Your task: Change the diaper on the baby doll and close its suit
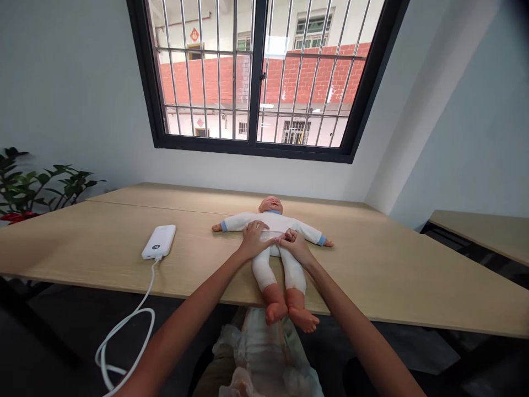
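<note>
A baby doll lies on its back on the table, head toward the window, arms spread. It has a white cloth body with blue collar and cuffs, and its bare feet hang over the front edge. My left hand rests on the doll's belly, fingers stretched out and thumb reaching toward the other hand. On the other side of the waist, my right hand is closed with curled fingers; what they hold, if anything, is hidden. Below the doll's feet, an unfolded whitish diaper with ruffled edges lies across my lap.
A white power bank sits left on the wooden table, its white cable looping down past the edge. A leafy plant stands far left. Behind the table is a barred window; another table is at right.
</note>
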Demonstrator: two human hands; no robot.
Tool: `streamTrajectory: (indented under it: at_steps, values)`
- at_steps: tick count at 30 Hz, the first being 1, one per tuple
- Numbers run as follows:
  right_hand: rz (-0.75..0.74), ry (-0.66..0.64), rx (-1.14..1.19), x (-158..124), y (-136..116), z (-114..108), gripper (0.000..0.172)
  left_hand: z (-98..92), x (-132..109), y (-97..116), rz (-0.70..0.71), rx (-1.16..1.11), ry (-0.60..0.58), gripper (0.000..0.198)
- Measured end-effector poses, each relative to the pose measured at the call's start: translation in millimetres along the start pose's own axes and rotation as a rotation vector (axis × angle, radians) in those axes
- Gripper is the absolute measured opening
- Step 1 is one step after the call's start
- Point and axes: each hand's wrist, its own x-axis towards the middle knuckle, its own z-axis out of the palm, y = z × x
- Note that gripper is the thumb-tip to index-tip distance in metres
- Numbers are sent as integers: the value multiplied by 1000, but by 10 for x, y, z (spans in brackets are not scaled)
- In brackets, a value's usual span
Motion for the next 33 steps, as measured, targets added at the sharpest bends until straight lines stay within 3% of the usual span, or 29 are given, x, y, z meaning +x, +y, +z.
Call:
streamTrajectory:
  at_steps: [5,15,33]
  values:
    - [-39,41,-81,-36,-75,33,61,19,3,-20,-19,-62,-43,36]
    - [-41,-13,-74,-12,3,3,59,22,3,-41,-141,-243,-150,40]
    - [-25,17,-73,-31,-55,17,59,33,13,-64,-152,-260,-133,30]
